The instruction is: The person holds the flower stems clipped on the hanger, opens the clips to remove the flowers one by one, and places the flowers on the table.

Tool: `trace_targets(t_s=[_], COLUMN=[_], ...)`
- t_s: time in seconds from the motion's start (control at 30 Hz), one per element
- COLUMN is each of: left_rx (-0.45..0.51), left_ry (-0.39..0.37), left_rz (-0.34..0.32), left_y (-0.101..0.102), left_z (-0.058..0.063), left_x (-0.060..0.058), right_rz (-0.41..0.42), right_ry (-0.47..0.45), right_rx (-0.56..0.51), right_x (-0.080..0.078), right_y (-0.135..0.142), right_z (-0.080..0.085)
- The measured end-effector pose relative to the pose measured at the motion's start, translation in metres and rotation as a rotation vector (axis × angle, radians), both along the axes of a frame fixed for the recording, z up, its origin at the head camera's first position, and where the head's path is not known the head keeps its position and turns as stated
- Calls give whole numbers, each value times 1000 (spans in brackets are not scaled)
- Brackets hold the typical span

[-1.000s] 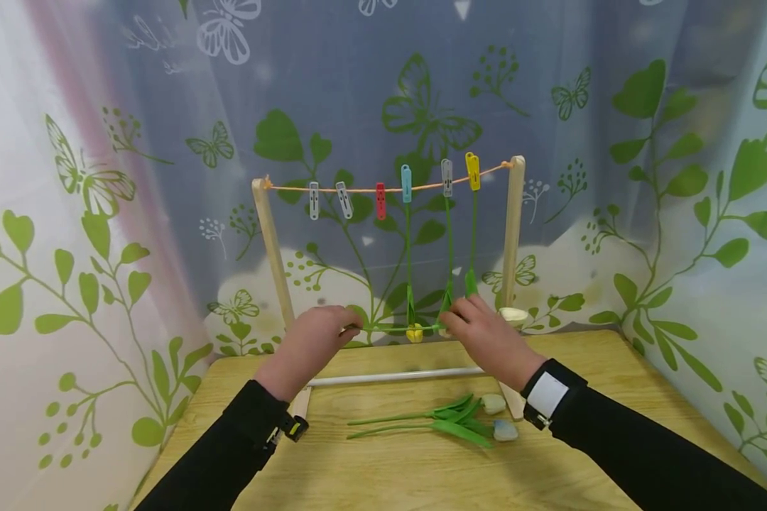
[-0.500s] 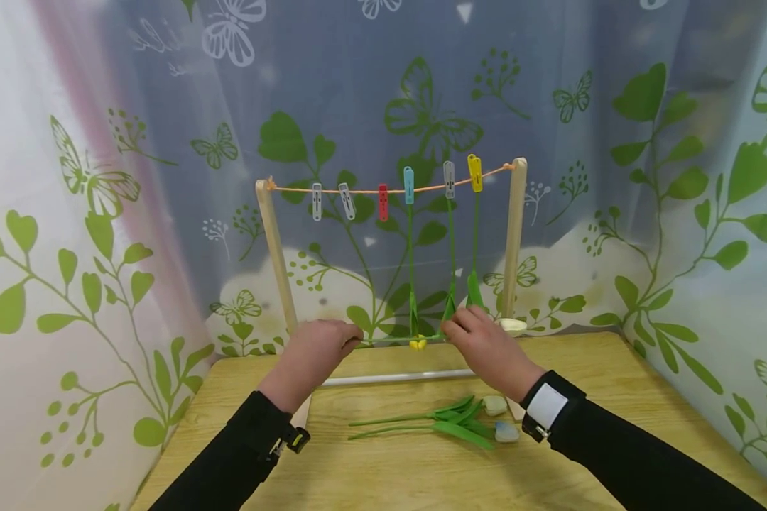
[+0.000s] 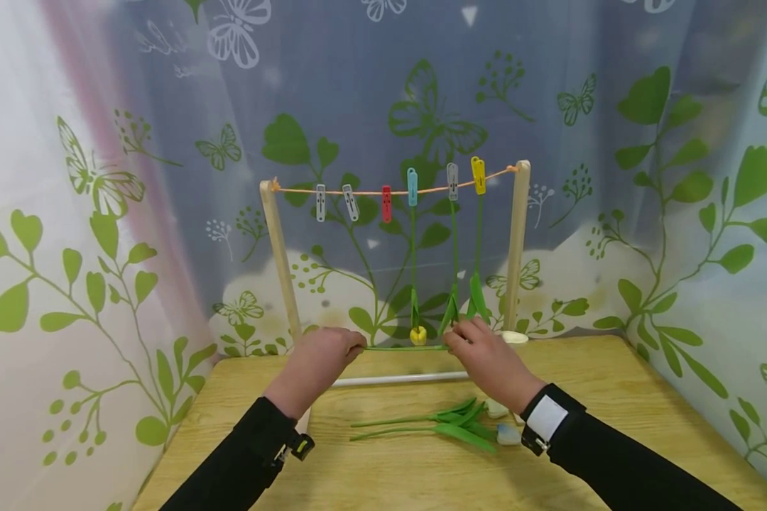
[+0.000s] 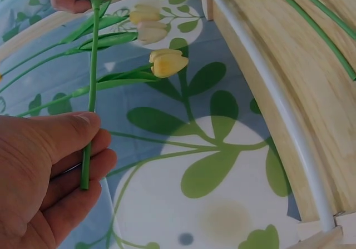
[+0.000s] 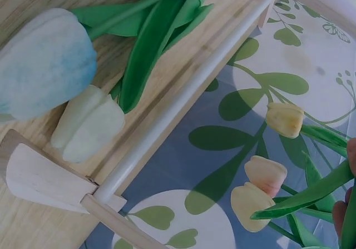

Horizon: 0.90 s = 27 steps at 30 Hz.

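Between my two hands an artificial tulip (image 3: 405, 348) is stretched sideways in front of the rack. My left hand (image 3: 322, 360) pinches the tail end of its green stem; the left wrist view shows the stem (image 4: 92, 93) between thumb and fingers. My right hand (image 3: 493, 360) grips it near the leaves, and a pale bloom (image 3: 514, 337) sticks out beyond that hand. Behind, three tulips hang upside down by their stems from a blue clothespin (image 3: 412, 187), a grey clothespin (image 3: 452, 182) and a yellow clothespin (image 3: 479, 176). Their blooms include a yellow one (image 5: 285, 120) and a pinkish one (image 5: 266, 175).
An orange string (image 3: 371, 193) spans two wooden posts (image 3: 518, 241), with a red clothespin (image 3: 386, 204) and two grey ones on its left half. A white rod (image 3: 403, 379) joins the posts low down. Two tulips (image 3: 434, 424) lie on the wooden table (image 3: 383, 475).
Both hands have lowered slightly with the tulip, so its stem now passes below the hanging yellow bloom instead of across it. The grips look the same.
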<state>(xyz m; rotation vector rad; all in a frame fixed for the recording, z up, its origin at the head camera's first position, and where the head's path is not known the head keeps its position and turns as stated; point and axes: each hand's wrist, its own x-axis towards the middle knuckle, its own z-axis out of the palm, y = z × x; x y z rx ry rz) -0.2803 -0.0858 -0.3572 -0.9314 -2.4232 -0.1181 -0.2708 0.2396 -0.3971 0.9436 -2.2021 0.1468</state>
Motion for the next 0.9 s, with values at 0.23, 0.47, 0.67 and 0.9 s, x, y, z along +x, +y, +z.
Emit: trace_targets(t_s=[0.23,0.47,0.67,0.9], left_rx=[0,5,24,58], left_ry=[-21,-22,-5,-33], left_rz=[1,9,-4,-3], left_y=[0,0,-3,-6], left_z=[-5,-13,-23,-33], left_x=[0,2,1,5], right_rz=[-22,-24,-22,-5], right_ry=[-5,11,12,36], right_rx=[18,27,26,5], right_x=[0,1,0,-1], right_y=[1,1,0,-4], right_z=[-2,-5,-11,-22])
